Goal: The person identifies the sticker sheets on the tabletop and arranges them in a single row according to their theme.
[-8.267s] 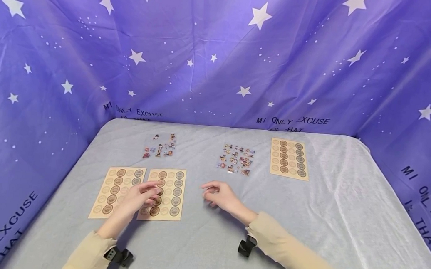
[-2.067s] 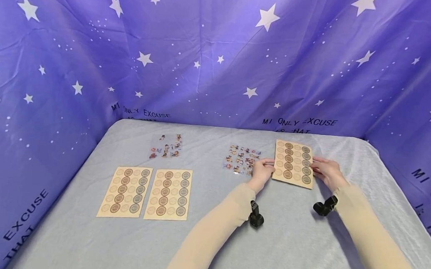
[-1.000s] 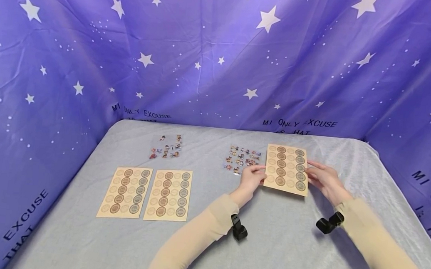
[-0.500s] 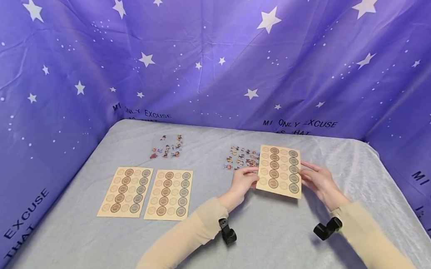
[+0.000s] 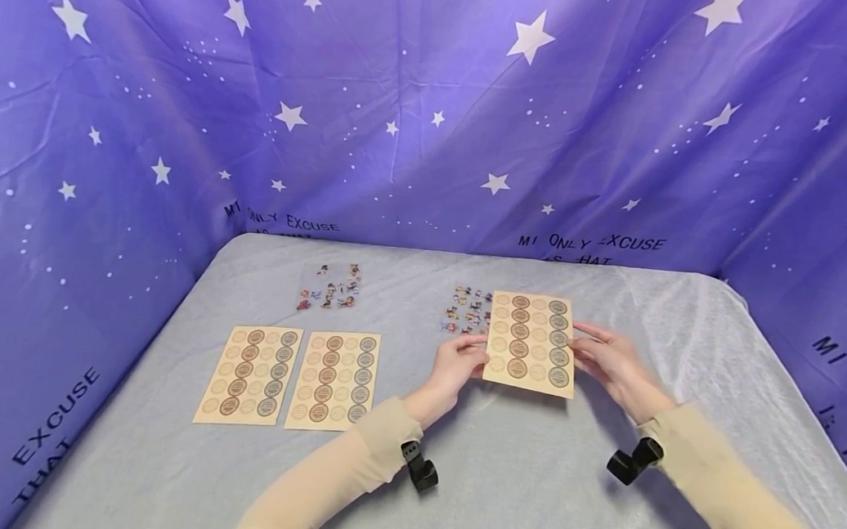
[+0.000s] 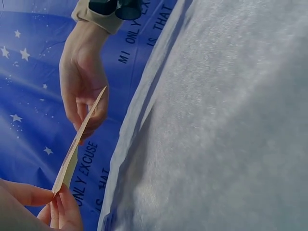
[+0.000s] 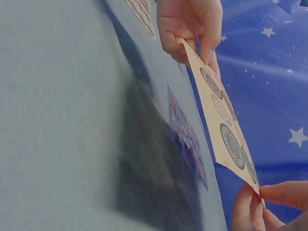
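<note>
A tan sticker sheet [image 5: 530, 344] printed with rows of round labels is held above the table between both hands. My left hand [image 5: 453, 371] pinches its left edge, and my right hand [image 5: 617, 368] pinches the right edge. From the left wrist view the sheet [image 6: 77, 144] appears nearly edge-on, with the thumb and fingers of the left hand [image 6: 53, 204] at its near end. In the right wrist view its shadow falls on the cloth below. Behind the held sheet lies a clear sheet of small cartoon stickers [image 5: 467, 310], partly covered by it.
Two more tan sticker sheets, a left one [image 5: 248, 375] and a right one [image 5: 332, 381], lie side by side at the table's left. Another clear cartoon sticker sheet [image 5: 329, 288] is behind them. Grey cloth [image 5: 526, 485] covers the table; a purple star curtain [image 5: 433, 134] surrounds it.
Earlier the hands were apart and the tan sheet lay at the back right. Both hands took it by its edges, lifted it, and have carried it left and nearer.
</note>
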`<act>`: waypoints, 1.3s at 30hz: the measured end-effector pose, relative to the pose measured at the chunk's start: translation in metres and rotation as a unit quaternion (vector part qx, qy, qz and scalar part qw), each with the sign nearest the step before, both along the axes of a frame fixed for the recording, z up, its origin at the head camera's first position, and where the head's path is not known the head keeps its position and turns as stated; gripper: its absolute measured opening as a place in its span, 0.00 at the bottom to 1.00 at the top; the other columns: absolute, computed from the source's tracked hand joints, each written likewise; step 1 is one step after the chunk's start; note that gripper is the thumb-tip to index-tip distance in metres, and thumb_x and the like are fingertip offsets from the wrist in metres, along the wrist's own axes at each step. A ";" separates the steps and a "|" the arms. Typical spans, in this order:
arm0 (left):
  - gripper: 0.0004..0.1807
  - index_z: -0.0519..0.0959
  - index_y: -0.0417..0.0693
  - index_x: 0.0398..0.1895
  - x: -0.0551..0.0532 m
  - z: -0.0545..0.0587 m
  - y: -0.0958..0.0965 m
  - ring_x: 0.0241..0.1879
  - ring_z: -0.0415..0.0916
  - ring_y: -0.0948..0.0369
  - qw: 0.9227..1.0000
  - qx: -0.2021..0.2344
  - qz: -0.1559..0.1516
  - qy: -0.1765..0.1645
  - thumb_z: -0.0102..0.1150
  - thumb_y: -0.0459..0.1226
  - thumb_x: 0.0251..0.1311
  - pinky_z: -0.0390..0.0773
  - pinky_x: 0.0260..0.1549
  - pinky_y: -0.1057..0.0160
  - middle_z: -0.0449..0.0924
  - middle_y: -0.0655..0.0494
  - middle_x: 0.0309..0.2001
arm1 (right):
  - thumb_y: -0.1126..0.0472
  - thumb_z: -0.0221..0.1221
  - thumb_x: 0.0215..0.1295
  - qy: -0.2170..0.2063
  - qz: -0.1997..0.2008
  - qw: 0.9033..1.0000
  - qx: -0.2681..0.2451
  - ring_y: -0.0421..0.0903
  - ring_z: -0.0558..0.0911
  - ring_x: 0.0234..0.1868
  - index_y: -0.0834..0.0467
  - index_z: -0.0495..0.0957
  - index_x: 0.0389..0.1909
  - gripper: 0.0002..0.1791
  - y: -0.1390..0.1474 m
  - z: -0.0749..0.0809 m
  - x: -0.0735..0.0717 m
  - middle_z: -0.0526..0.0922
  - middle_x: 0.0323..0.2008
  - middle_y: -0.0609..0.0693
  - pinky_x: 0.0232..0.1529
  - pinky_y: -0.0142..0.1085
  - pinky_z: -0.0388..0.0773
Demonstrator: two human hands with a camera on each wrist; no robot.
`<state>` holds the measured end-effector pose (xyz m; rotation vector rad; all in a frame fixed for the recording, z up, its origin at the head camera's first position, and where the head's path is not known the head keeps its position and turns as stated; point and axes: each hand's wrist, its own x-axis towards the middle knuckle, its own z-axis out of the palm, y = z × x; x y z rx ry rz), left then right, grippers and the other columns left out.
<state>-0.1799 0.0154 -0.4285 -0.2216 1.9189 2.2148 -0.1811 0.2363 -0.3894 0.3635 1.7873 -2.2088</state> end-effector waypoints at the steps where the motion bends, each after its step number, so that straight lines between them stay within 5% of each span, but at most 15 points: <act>1: 0.18 0.77 0.36 0.43 0.001 0.000 -0.002 0.19 0.73 0.65 1.000 0.000 0.001 -0.001 0.52 0.22 0.46 0.78 0.24 0.65 0.79 0.54 0.24 | 0.75 0.52 0.55 -0.002 0.000 1.000 0.001 0.38 0.80 0.31 0.69 0.46 0.64 0.37 -0.002 0.000 0.001 0.81 0.25 0.43 0.39 0.30 0.77; 39: 0.21 0.72 0.31 0.48 0.033 -0.013 -0.066 0.20 0.72 0.67 1.000 -0.023 0.018 0.001 0.51 0.23 0.46 0.76 0.23 0.69 0.75 0.58 0.23 | 0.76 0.51 0.55 -0.002 0.016 1.000 0.017 0.39 0.80 0.30 0.71 0.53 0.62 0.32 -0.065 -0.026 0.009 0.81 0.28 0.47 0.37 0.32 0.78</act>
